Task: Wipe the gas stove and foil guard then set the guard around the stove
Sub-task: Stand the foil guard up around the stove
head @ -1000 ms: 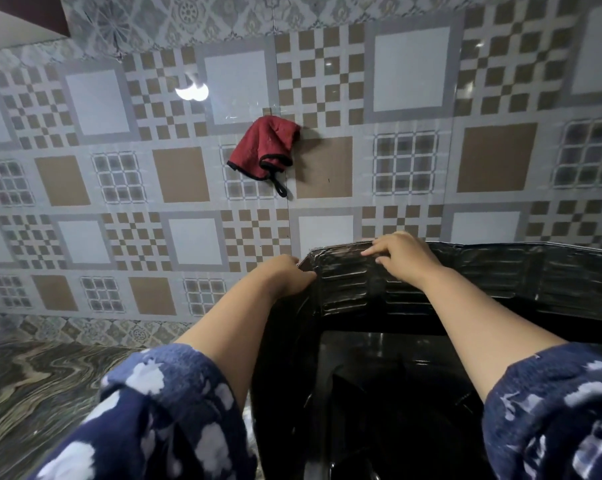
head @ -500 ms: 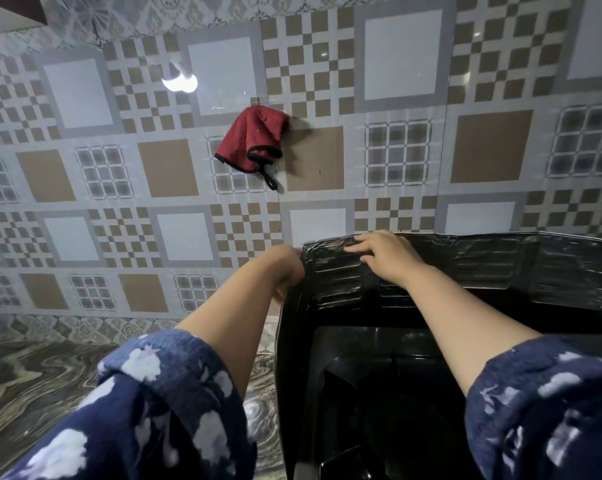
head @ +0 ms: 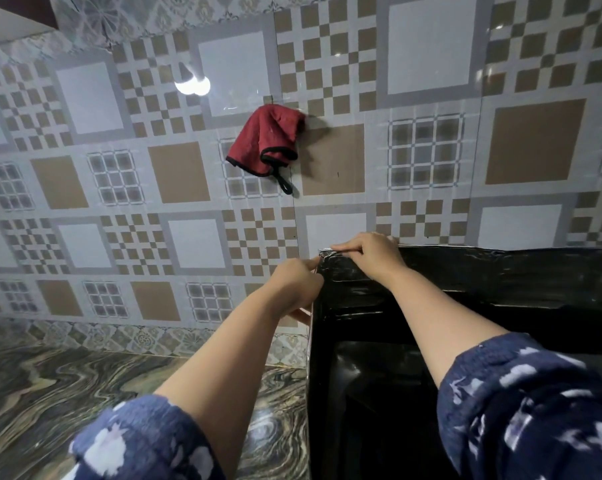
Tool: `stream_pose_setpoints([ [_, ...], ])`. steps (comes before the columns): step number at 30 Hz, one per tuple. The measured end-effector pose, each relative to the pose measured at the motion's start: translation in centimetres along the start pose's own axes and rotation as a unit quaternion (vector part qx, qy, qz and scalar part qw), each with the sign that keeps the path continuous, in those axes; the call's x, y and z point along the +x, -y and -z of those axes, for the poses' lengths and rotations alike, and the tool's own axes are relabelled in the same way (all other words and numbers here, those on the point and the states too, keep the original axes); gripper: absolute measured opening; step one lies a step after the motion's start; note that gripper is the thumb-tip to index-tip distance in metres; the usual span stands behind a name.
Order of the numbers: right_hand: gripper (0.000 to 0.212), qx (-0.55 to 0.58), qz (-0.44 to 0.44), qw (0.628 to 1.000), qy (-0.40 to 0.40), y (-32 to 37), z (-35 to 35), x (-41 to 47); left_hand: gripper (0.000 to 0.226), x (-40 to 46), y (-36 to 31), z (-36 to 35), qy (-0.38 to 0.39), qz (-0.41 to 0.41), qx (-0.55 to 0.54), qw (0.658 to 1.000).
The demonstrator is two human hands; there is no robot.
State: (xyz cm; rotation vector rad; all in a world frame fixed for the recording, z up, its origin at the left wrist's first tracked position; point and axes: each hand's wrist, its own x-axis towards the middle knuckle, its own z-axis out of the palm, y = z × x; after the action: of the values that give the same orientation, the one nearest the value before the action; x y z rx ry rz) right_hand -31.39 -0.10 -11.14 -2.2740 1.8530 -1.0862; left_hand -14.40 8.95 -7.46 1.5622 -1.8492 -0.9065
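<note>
The dark, glossy foil guard [head: 500, 275] stands upright against the tiled wall and along the left side of the black gas stove [head: 379, 393], whose top is dim and mostly hidden behind my right arm. My left hand [head: 297, 287] grips the guard's left back corner from outside, fingers wrapped around the vertical fold. My right hand [head: 368, 252] pinches the top edge of the guard at that same corner. A red cloth [head: 266, 140] with black trim hangs on the wall above, away from both hands.
Patterned wall tiles [head: 195, 244] rise right behind the guard. A marbled countertop [head: 67, 393] stretches to the left of the stove. My blue patterned sleeves fill the lower part of the view.
Both hands have come together at the guard's left back corner. My left hand slid down onto the outer fold and my right hand shifted left along the top edge. The view shifted slightly.
</note>
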Motion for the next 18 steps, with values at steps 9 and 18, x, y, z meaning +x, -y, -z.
stream_pose_setpoints([
  [9,0.031,0.086,-0.020,0.995,0.043,-0.5,0.6,1.7,0.037,0.2,-1.2,0.4,0.016,0.007,-0.022,1.000],
  [18,0.034,-0.047,-0.011,0.998,0.034,0.0,0.1,0.7,0.057,0.1,0.0,-2.2,0.000,0.020,-0.014,1.000],
])
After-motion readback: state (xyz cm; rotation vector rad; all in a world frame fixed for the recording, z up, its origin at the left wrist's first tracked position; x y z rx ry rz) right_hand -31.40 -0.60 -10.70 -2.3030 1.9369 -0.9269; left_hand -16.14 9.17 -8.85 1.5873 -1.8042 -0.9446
